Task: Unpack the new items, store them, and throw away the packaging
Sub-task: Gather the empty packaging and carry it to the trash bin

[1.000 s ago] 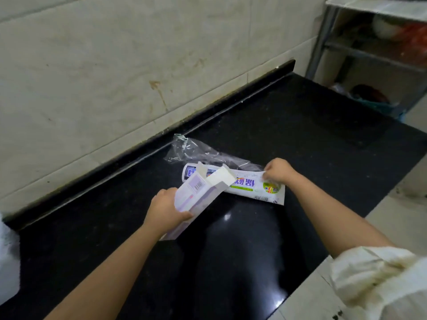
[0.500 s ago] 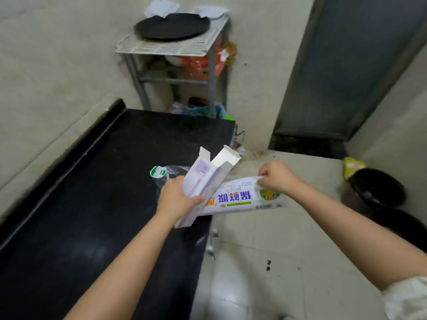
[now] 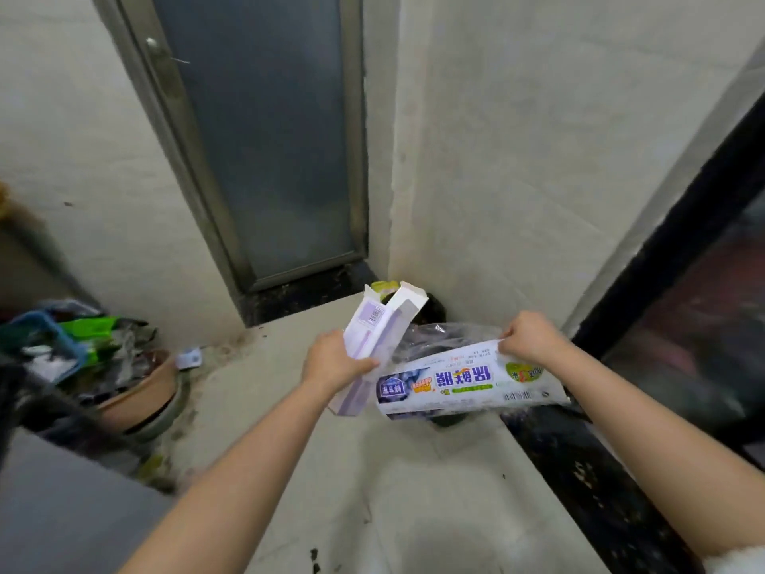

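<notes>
My left hand (image 3: 333, 361) grips an empty white and purple carton (image 3: 378, 337) with its top flaps open, held tilted in the air. My right hand (image 3: 525, 336) pinches the upper right edge of a printed plastic wrapper (image 3: 463, 381) with blue and green lettering, and clear film trails behind it. Both pieces of packaging hang over the floor in front of a dark bin (image 3: 432, 312) in the room's corner. The bin is mostly hidden behind them.
A grey frosted door (image 3: 265, 138) stands ahead in a metal frame. At the left, a blue basket (image 3: 45, 341) and a pile of bags lie beside a brown basin (image 3: 143, 397). A black threshold (image 3: 588, 461) runs along the right. Pale tiled floor (image 3: 372, 490) lies below my arms.
I have turned right, away from the black counter, and now face the corner by the door. Both hands carried the carton and the wrapper off the counter and over the floor.
</notes>
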Action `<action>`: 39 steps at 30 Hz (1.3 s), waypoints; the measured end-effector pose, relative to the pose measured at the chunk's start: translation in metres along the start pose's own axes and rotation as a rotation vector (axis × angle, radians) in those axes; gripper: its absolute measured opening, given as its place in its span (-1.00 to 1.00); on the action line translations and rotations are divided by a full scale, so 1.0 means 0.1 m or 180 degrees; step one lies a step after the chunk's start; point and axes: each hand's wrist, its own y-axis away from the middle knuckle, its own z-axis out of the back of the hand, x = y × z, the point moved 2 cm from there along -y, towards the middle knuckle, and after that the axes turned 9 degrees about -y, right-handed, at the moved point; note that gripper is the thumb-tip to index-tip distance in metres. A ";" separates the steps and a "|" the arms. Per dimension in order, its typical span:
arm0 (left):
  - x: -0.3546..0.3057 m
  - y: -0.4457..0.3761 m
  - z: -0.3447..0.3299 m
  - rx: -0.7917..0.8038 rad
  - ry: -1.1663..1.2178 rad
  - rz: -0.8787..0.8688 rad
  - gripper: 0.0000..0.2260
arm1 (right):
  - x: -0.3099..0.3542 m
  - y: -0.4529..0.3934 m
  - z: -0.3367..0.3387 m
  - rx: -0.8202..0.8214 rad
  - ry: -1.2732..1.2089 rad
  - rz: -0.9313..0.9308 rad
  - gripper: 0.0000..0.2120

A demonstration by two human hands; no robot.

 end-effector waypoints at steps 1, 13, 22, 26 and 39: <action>-0.21 -0.10 -0.14 0.0077 0.0046 -0.0037 -0.57 | -0.21 -0.06 0.11 -0.0027 0.0016 -0.0146 -0.77; -1.19 -1.60 -1.17 0.0940 -0.0378 0.0080 -0.52 | -1.51 -1.34 0.24 0.0239 -0.0139 -0.1185 -0.81; -1.19 -3.14 -1.80 0.1625 -0.0696 0.0421 -0.46 | -1.79 -2.87 -0.44 0.0893 -0.0008 -0.1597 -0.57; -1.05 -3.54 -2.27 0.1932 -0.0503 0.0930 -0.37 | -1.99 -3.33 -0.92 0.1105 -0.0356 -0.1974 -0.58; -0.40 -4.12 -4.26 0.2206 -0.0534 0.1684 -0.38 | -2.76 -4.51 -2.82 0.1029 -0.1361 -0.3287 -0.66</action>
